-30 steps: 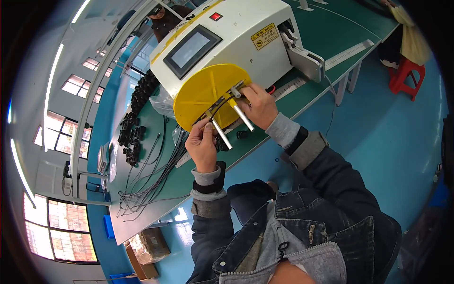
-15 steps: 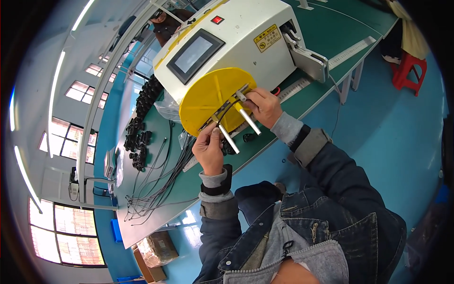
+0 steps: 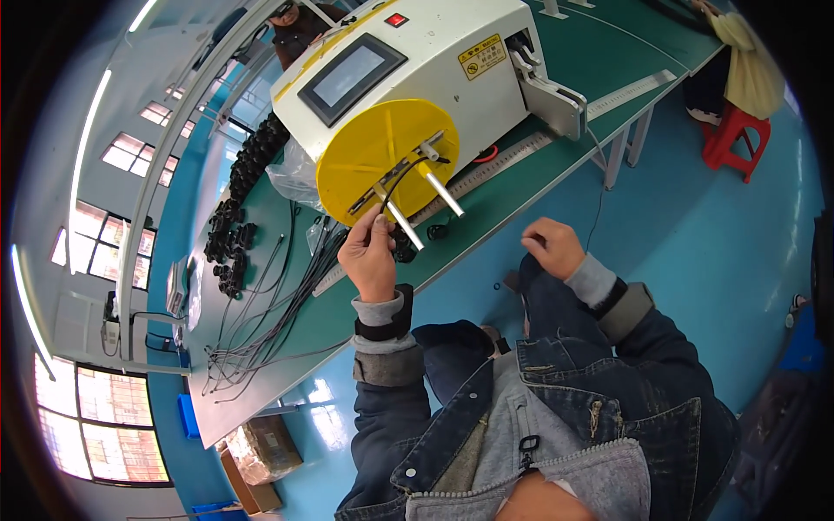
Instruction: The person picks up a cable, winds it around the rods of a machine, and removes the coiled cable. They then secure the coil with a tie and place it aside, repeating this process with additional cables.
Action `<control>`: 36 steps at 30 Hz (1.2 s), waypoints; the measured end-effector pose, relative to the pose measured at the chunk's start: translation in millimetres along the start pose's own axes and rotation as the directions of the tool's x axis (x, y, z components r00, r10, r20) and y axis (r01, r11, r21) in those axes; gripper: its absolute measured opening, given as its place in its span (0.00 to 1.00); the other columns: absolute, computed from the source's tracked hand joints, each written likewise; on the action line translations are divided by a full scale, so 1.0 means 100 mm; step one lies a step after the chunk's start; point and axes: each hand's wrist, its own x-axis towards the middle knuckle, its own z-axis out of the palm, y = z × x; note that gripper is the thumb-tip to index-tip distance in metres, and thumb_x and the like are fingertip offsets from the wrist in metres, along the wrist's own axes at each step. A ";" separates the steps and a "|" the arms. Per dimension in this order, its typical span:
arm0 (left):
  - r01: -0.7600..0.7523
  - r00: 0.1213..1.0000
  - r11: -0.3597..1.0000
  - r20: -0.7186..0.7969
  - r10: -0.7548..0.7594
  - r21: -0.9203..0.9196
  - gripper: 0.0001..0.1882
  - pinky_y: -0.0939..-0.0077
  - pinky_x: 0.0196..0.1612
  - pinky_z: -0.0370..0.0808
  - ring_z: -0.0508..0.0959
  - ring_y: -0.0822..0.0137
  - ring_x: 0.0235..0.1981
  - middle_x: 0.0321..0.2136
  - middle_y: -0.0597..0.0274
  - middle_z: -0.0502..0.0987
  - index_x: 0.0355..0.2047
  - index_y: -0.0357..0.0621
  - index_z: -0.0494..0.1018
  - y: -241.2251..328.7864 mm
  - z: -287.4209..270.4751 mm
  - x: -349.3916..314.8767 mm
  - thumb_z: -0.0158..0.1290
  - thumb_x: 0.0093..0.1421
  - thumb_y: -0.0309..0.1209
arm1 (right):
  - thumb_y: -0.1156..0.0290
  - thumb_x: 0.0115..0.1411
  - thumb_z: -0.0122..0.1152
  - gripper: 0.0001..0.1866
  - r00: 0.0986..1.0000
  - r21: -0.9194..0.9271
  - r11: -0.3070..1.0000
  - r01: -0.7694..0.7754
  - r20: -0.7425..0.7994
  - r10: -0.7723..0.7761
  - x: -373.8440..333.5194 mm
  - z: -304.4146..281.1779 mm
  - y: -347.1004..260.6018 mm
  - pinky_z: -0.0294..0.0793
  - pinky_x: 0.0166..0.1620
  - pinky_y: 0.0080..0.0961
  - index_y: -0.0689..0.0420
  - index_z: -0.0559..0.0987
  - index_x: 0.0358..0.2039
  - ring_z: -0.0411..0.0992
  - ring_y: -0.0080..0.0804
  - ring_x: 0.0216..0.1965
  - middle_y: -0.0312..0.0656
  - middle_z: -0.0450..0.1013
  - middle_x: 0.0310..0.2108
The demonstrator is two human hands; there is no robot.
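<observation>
A yellow disc (image 3: 352, 165) is mounted on the front of a white winding machine (image 3: 426, 78). Two metal rods (image 3: 446, 196) stick out of it, beside a slotted bar with a small clamp (image 3: 428, 149). Along that bar runs a black cable (image 3: 401, 176), its upper end at the clamp. My left hand (image 3: 369, 260) pinches the cable between thumb and fingertips at the disc's lower edge, close to the lower rod. My right hand (image 3: 556, 247) is away from the machine, over my leg beyond the table edge. Its fingers are curled in, and nothing shows in them.
Loose grey cables (image 3: 269, 321) lie on the green table (image 3: 486, 226) at left, beside a row of black coiled bundles (image 3: 228, 234). A metal ruler (image 3: 630, 94) runs along the table. A red stool (image 3: 738, 143) with a seated person stands right; another person (image 3: 300, 35) is behind the machine.
My right hand has let go at the clamp and moved down and right, off the disc. My left hand keeps its pinch on the cable. The view has shifted slightly.
</observation>
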 end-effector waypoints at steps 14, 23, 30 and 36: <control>-0.329 0.938 0.860 0.027 0.347 0.390 0.10 0.88 0.23 0.64 0.67 0.79 0.20 0.22 0.64 0.73 0.38 0.33 0.75 0.14 -0.12 -0.11 0.53 0.56 0.23 | 0.74 0.53 0.56 0.05 0.916 0.113 0.924 -0.365 0.223 0.334 -0.43 -0.11 0.17 0.65 0.26 0.17 0.63 0.74 0.25 0.65 0.16 0.22 0.34 0.69 0.19; -0.358 0.920 0.806 0.031 0.390 0.471 0.09 0.83 0.26 0.68 0.71 0.73 0.21 0.22 0.59 0.73 0.36 0.36 0.76 0.36 -0.04 -0.30 0.56 0.53 0.23 | 0.74 0.53 0.56 0.05 0.897 0.099 0.917 -0.386 0.271 0.348 -0.44 -0.07 0.21 0.65 0.26 0.18 0.63 0.75 0.25 0.64 0.16 0.22 0.34 0.69 0.19; -0.316 0.940 0.870 -0.002 0.342 0.379 0.09 0.83 0.27 0.68 0.71 0.74 0.22 0.23 0.60 0.74 0.36 0.35 0.76 0.31 0.06 -0.46 0.55 0.53 0.23 | 0.74 0.53 0.56 0.05 0.881 0.100 0.908 -0.406 0.308 0.360 -0.44 -0.05 0.20 0.65 0.27 0.18 0.64 0.74 0.25 0.64 0.17 0.22 0.34 0.69 0.19; -0.346 0.925 0.887 -0.046 0.377 0.307 0.08 0.84 0.27 0.68 0.71 0.74 0.23 0.25 0.60 0.74 0.35 0.35 0.76 0.31 0.22 -0.42 0.56 0.52 0.21 | 0.75 0.54 0.55 0.05 0.880 0.161 0.895 -0.416 0.320 0.351 -0.39 -0.06 0.16 0.66 0.27 0.18 0.64 0.74 0.25 0.65 0.17 0.23 0.35 0.69 0.20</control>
